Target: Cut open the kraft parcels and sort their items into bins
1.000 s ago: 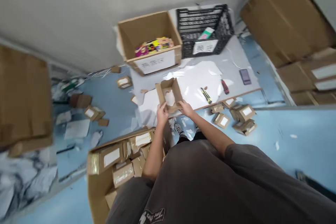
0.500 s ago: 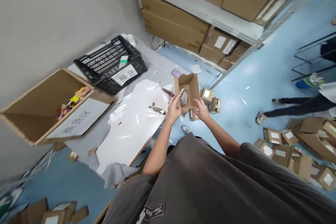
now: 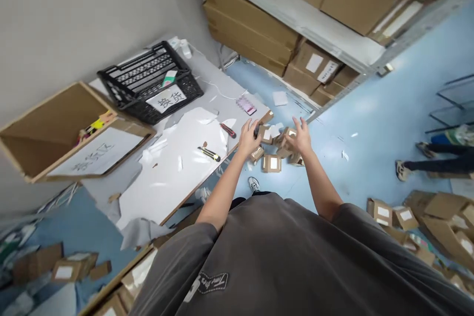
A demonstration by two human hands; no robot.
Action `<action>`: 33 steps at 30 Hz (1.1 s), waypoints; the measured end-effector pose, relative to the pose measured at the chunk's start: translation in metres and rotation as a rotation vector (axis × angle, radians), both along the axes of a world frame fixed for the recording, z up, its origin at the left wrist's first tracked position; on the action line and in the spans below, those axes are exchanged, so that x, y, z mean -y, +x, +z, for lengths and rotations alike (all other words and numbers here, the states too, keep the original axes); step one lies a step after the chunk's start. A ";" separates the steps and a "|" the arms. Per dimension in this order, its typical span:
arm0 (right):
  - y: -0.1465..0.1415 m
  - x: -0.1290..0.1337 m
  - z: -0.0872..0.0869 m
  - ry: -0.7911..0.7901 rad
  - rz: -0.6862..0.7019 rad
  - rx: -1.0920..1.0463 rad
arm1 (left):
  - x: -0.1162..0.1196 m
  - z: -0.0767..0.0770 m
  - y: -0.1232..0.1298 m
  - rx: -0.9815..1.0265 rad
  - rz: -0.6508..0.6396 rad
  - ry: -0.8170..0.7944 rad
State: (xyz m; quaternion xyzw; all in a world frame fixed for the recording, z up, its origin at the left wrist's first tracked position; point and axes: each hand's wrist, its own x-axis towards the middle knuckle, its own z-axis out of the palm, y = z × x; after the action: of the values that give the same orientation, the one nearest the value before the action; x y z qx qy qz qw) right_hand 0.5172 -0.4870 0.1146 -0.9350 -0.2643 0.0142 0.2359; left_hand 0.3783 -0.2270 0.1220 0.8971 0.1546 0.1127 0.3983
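My left hand (image 3: pixel 249 139) is by the table's right edge, fingers apart, with a small dark thing I cannot make out showing beside them. To its right, my right hand (image 3: pixel 302 139) hovers with spread fingers and holds nothing. Below and between the hands, several small cardboard boxes lie on the floor, among them a labelled box (image 3: pixel 271 163). On the white table (image 3: pixel 166 185) near my left hand lie a red utility knife (image 3: pixel 228 130), a yellow-and-black utility knife (image 3: pixel 209 153) and a phone (image 3: pixel 246 104) with a lit screen.
A black plastic crate (image 3: pixel 148 86) and an open cardboard box (image 3: pixel 40 133) stand at the table's back. Ahead is a metal shelf (image 3: pixel 289 7) loaded with cartons. Opened boxes (image 3: pixel 440 217) lie on the floor at right, near a person's legs (image 3: pixel 437 158).
Both hands have let go of the open cardboard box, which is no longer between them. They have moved apart. My view has shifted slightly, and the phone now shows fully.
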 end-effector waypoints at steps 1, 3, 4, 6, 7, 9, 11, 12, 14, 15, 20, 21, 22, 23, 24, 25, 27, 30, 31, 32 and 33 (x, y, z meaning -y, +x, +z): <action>0.006 -0.013 0.001 -0.003 0.040 0.012 | -0.007 0.000 -0.007 0.001 0.034 0.005; 0.012 -0.043 0.003 -0.004 0.128 0.038 | -0.023 -0.001 -0.026 0.014 0.116 0.012; 0.012 -0.060 0.004 0.000 0.174 0.052 | -0.031 -0.001 -0.037 0.023 0.160 0.014; 0.009 -0.096 0.007 0.019 0.273 0.084 | -0.047 0.001 -0.063 0.044 0.257 0.024; 0.004 -0.116 0.009 0.030 0.327 0.101 | -0.054 0.002 -0.079 0.053 0.310 0.033; -0.011 -0.157 0.015 0.049 0.446 0.129 | -0.068 0.007 -0.115 0.066 0.423 0.051; -0.037 -0.198 0.022 0.069 0.582 0.144 | -0.076 0.012 -0.159 0.074 0.552 0.061; -0.053 -0.218 0.025 0.082 0.655 0.145 | -0.077 0.014 -0.183 0.078 0.621 0.064; -0.095 -0.257 0.031 0.111 0.807 0.139 | -0.077 0.017 -0.237 0.083 0.769 0.071; -0.120 -0.275 0.032 0.125 0.885 0.137 | -0.075 0.017 -0.267 0.082 0.844 0.074; -0.281 -0.348 0.027 0.178 1.283 0.154 | -0.044 0.011 -0.440 0.039 1.229 0.073; -0.319 -0.356 0.024 0.182 1.359 0.154 | -0.030 0.009 -0.476 0.028 1.307 0.070; -0.356 -0.361 0.021 0.181 1.433 0.150 | -0.015 0.008 -0.512 0.017 1.384 0.067; -0.394 -0.363 0.018 0.176 1.504 0.143 | 0.003 0.007 -0.546 0.006 1.459 0.063; -0.431 -0.364 0.016 0.171 1.570 0.134 | 0.022 0.006 -0.579 -0.005 1.532 0.058; -0.468 -0.364 0.014 0.166 1.633 0.123 | 0.042 0.006 -0.610 -0.017 1.602 0.049; -0.540 -0.360 0.011 0.157 1.754 0.097 | 0.084 0.005 -0.667 -0.042 1.734 0.029; -0.642 -0.348 0.010 0.159 1.933 0.060 | 0.147 0.005 -0.740 -0.084 1.915 0.018; -0.673 -0.343 0.010 0.163 1.989 0.047 | 0.167 0.005 -0.760 -0.100 1.976 0.020; -0.703 -0.337 0.010 0.168 2.042 0.034 | 0.186 0.005 -0.779 -0.115 2.035 0.021; -0.731 -0.331 0.010 0.172 2.093 0.018 | 0.205 0.005 -0.795 -0.129 2.092 0.019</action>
State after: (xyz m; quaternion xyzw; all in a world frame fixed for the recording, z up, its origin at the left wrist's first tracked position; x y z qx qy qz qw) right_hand -0.2142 -0.1563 0.1248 -0.2199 -0.9426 0.1853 0.1695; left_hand -0.4168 -0.4315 0.1272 0.3235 0.8733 0.3541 0.0861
